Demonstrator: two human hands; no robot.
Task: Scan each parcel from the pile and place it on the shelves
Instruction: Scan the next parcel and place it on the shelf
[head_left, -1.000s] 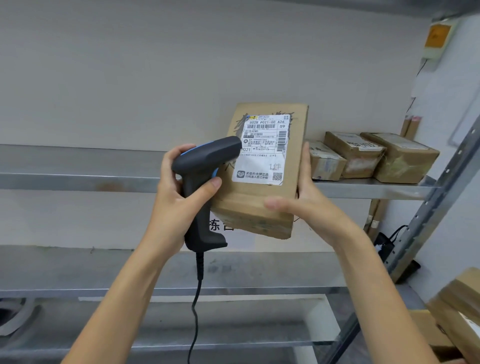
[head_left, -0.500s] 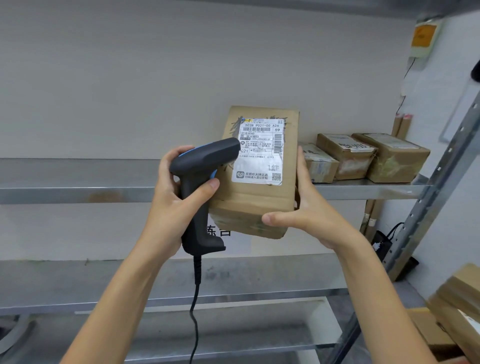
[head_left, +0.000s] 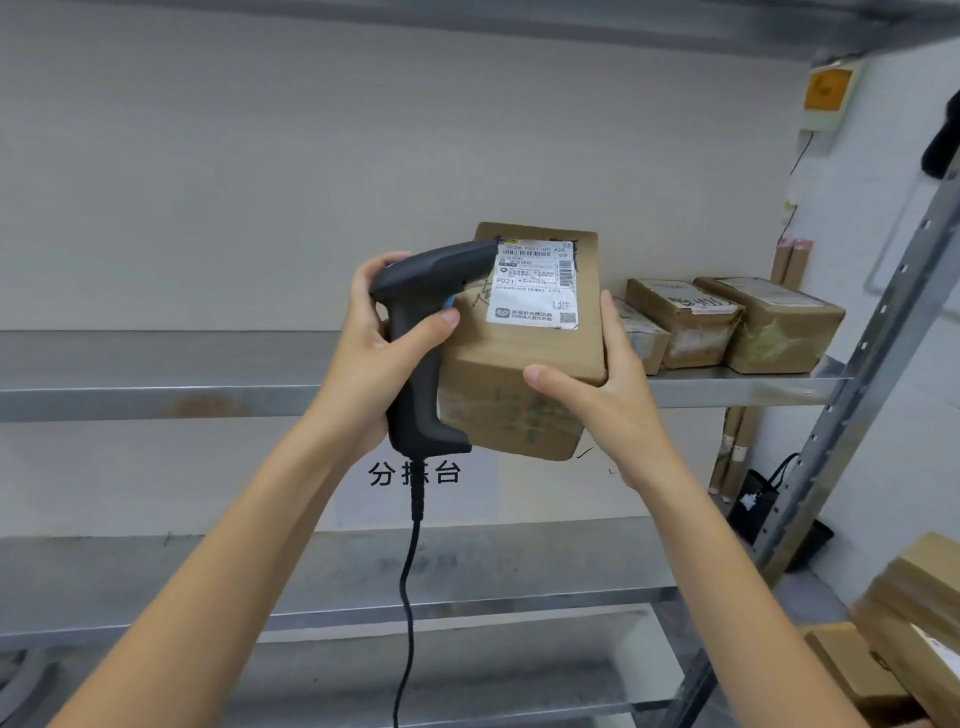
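Scanning is underway: the left hand (head_left: 374, 358) grips the scanner (head_left: 426, 332), the right hand (head_left: 608, 384) clasps the parcel (head_left: 524, 364), due next for the shelf (head_left: 156, 387).

I note the parcel (head_left: 524, 358) is brown cardboard with black scribbled marks and a white label (head_left: 535, 283) printed in black, barcodes included. The scanner (head_left: 421, 332) is dark grey to black with a blue patch by the trigger; its cable (head_left: 408, 597) is black. The shelves (head_left: 156, 384) are grey metal with a rust-brown stain. The three shelved boxes (head_left: 727, 322) are brown with white labels. The wall (head_left: 311, 156) is off-white, bearing black characters. A yellow-orange panel (head_left: 826, 91) sits on a pale casing.
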